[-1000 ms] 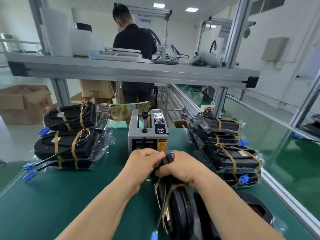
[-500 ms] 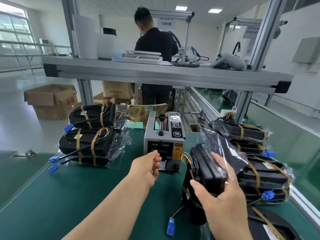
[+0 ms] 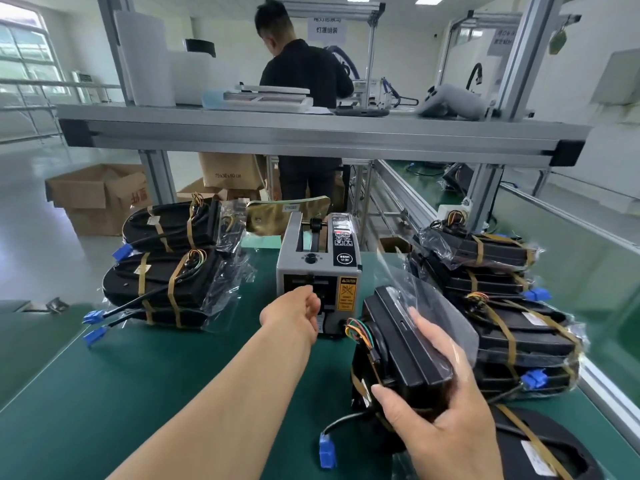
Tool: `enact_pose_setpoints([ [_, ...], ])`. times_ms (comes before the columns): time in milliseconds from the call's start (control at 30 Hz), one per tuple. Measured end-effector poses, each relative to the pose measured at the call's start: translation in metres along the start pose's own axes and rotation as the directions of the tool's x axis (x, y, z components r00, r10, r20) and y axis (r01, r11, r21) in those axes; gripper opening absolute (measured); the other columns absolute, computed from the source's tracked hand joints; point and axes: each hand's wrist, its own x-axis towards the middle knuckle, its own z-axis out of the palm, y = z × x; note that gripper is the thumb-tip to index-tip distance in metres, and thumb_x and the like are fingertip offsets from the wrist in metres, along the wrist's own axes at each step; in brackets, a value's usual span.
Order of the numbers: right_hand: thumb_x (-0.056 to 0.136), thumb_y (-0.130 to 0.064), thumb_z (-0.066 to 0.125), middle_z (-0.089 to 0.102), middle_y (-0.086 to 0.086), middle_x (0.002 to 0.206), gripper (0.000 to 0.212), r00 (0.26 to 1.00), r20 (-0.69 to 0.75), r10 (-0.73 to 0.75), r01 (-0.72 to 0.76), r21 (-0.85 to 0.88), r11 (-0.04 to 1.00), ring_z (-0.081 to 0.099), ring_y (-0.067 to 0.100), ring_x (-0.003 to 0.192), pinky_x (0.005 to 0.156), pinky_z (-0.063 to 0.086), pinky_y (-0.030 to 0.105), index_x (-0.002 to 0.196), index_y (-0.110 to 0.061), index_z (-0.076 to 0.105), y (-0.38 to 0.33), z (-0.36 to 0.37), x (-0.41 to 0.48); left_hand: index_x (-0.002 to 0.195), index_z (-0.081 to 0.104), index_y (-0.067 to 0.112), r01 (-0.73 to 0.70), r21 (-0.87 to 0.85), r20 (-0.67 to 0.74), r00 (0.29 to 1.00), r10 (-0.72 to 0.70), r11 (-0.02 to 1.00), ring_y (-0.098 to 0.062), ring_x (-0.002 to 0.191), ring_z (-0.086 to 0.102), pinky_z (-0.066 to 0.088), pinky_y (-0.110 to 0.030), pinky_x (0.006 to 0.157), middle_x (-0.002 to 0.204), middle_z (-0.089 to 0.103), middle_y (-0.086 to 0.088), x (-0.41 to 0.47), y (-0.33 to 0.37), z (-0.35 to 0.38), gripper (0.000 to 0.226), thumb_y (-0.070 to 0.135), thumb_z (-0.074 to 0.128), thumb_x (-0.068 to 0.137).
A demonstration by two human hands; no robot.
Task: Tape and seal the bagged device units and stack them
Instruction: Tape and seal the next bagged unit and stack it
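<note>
My right hand (image 3: 440, 431) grips a black device unit (image 3: 401, 341) in a clear plastic bag and holds it upright on the green mat (image 3: 138, 375). Coloured wires and a cable with a blue connector (image 3: 327, 453) hang from the unit. My left hand (image 3: 294, 311) reaches to the front outlet of the grey tape dispenser (image 3: 318, 268), with its fingertips hidden behind the hand. A stack of taped bagged units (image 3: 162, 282) lies on the left and another stack (image 3: 502, 306) on the right.
Another taped black unit (image 3: 554, 445) lies at the bottom right. An aluminium shelf beam (image 3: 311, 136) crosses above the bench, with a person in black (image 3: 304, 74) behind it. Cardboard boxes (image 3: 97, 195) stand on the floor at left. A metal rail (image 3: 606, 386) edges the bench at right.
Both hands held the unit a second ago. My left hand let go and moved forward to the dispenser outlet. My right hand raised the unit upright to the right.
</note>
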Motion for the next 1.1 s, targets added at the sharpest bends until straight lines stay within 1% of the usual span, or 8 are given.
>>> enact_pose_setpoints([
  [200,0.056,-0.003,0.095,0.057,-0.033,0.133,0.113,0.996,0.091,0.013,-0.018,0.054,0.998,0.057,-0.010,0.118,0.094,0.043,0.005,0.142,-0.051,0.039,0.005,-0.007,-0.005,0.079,0.054,0.015,-0.090,-0.148,-0.093,0.993,0.076,0.985,-0.003,0.034,0.047,0.033,-0.016,0.036,0.050,0.053,0.006,-0.007,-0.007,0.002,0.014,0.010,0.064,0.088],
  [367,0.040,-0.045,0.081,0.066,-0.038,0.108,0.088,0.993,0.065,0.100,-0.103,0.045,0.994,0.063,-0.017,0.097,0.078,0.038,-0.007,0.118,-0.072,0.050,-0.004,-0.013,-0.006,0.069,0.054,0.019,-0.255,-0.002,0.148,0.956,0.252,0.967,-0.003,0.040,0.044,0.037,-0.018,0.046,0.051,0.048,0.008,-0.035,-0.012,-0.023,0.024,0.013,0.064,0.089],
  [467,0.039,-0.043,0.085,0.070,-0.033,0.106,0.081,0.983,0.132,0.127,-0.142,0.113,0.983,0.066,-0.012,0.097,0.078,0.043,-0.002,0.108,-0.074,0.055,-0.006,-0.013,-0.005,0.064,0.062,0.022,-0.422,0.072,0.441,0.826,0.350,0.904,-0.007,0.050,0.048,0.043,-0.016,0.049,0.061,0.051,0.004,-0.071,-0.012,-0.043,0.024,0.014,0.068,0.086],
  [600,0.052,-0.032,0.087,0.073,-0.018,0.113,0.078,0.966,0.229,0.117,-0.153,0.146,0.977,0.070,0.006,0.106,0.092,0.052,0.027,0.118,-0.062,0.058,-0.008,-0.012,-0.008,0.065,0.069,0.021,-0.682,0.284,0.659,0.650,0.379,0.674,-0.006,0.066,0.051,0.044,-0.023,0.071,0.067,0.058,0.006,-0.123,-0.006,-0.056,0.021,0.041,0.074,0.061],
  [667,0.059,-0.020,0.084,0.074,-0.012,0.112,0.075,0.970,0.219,0.109,-0.145,0.155,0.977,0.071,0.010,0.104,0.086,0.054,0.021,0.119,-0.058,0.060,-0.008,-0.010,-0.009,0.071,0.072,0.022,-0.752,0.356,0.708,0.605,0.364,0.555,-0.005,0.071,0.055,0.045,-0.022,0.075,0.071,0.064,0.006,-0.138,-0.007,-0.055,0.024,0.044,0.073,0.063],
  [767,0.063,-0.007,0.079,0.075,-0.010,0.110,0.075,0.970,0.205,0.129,-0.160,0.145,0.976,0.072,0.011,0.101,0.086,0.055,0.018,0.117,-0.055,0.062,-0.010,-0.007,-0.011,0.073,0.072,0.024,-0.792,0.394,0.714,0.583,0.387,0.466,-0.004,0.071,0.058,0.045,-0.011,0.067,0.075,0.068,0.007,-0.146,-0.008,-0.052,0.015,0.039,0.075,0.074],
  [900,0.064,-0.008,0.076,0.074,-0.012,0.111,0.076,0.967,0.207,0.148,-0.175,0.116,0.978,0.071,0.010,0.103,0.089,0.056,0.026,0.120,-0.056,0.059,-0.016,-0.004,-0.013,0.071,0.073,0.023,-0.787,0.420,0.694,0.599,0.399,0.452,-0.012,0.074,0.062,0.048,-0.024,0.075,0.080,0.070,0.001,-0.142,-0.010,-0.050,0.013,0.033,0.078,0.078],
  [1100,0.067,0.000,0.076,0.073,-0.017,0.109,0.074,0.958,0.240,0.157,-0.183,0.092,0.979,0.069,0.002,0.099,0.079,0.049,0.007,0.126,-0.042,0.061,-0.023,-0.003,-0.015,0.067,0.074,0.020,-0.773,0.437,0.694,0.615,0.375,0.460,-0.010,0.073,0.059,0.048,-0.025,0.077,0.084,0.065,-0.006,-0.142,-0.011,-0.048,0.011,0.030,0.077,0.070],
])
